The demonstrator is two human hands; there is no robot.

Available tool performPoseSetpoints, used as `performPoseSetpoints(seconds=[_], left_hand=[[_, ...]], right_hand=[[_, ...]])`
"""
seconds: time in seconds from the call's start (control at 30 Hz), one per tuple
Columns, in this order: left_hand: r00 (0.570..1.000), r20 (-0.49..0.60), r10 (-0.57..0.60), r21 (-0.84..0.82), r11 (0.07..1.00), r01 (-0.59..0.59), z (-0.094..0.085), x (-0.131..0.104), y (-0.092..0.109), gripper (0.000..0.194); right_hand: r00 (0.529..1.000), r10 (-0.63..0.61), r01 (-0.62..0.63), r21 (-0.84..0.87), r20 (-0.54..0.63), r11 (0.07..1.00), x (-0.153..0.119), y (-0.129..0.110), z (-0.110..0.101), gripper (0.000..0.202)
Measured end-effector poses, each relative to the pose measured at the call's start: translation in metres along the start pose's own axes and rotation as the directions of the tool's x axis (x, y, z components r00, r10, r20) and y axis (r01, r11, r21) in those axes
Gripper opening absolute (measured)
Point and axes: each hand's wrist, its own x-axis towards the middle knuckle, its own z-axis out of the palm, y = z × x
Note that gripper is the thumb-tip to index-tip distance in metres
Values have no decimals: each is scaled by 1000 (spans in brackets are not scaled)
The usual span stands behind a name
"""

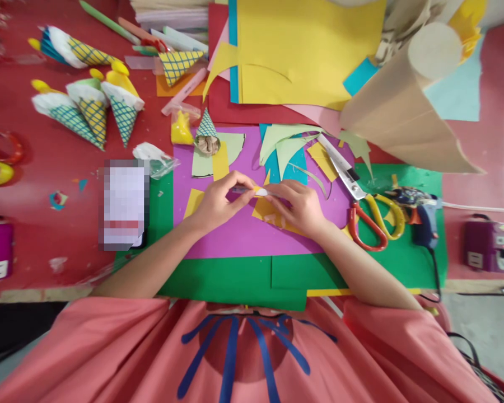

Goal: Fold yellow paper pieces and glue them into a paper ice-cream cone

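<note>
My left hand [224, 202] and my right hand [299, 206] meet over a purple sheet [218, 235], thumbs and forefingers pinched. Between their fingertips is a small white and yellow piece [261, 192], too small to tell its exact kind. A yellow paper scrap [262, 210] lies just below my right fingers. Beyond my left hand rests a small green patterned paper cone [207, 124] with crumpled brown paper in its mouth. Open scissors [353, 193] with red and yellow handles lie right of my right hand.
A glue gun [426, 224] with a cable lies at the right. Several decorated cones [124, 109] sit at the upper left, above a phone [124, 204]. Yellow sheets [306, 50] and a large brown paper cone [395, 106] stand at the back. Green paper offcuts [283, 145] lie mid-table.
</note>
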Motion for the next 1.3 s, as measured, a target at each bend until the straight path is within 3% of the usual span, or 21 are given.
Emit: performPoseSetpoints(seconds=[0.23,0.37,0.5,0.93,1.1,1.3], left_hand=[[979,124,-161,-153,972,179,-4,7,4,27],[964,134,-229,-236,938,255,-4,7,2,28],[966,123,-226,-256,934,251,-3,5,2,30],[967,101,-232,-325,911,253,-1,6,6,23],[966,107,-236,-342,903,258,-1,6,8,18],[967,96,-235,-308,917,253,-1,4,6,22]], right_hand=[[981,-150,128,-167,-126,978,0,-1,1,22],[977,-181,152,-235,-109,960,0,-2,0,23],[990,-132,115,-253,-51,961,-2,-4,0,25],[957,-253,189,-351,-144,917,-2,-4,-1,16],[976,-198,153,-359,-91,921,-4,-4,0,20],[952,-262,197,-339,-159,920,-1,-4,0,17]])
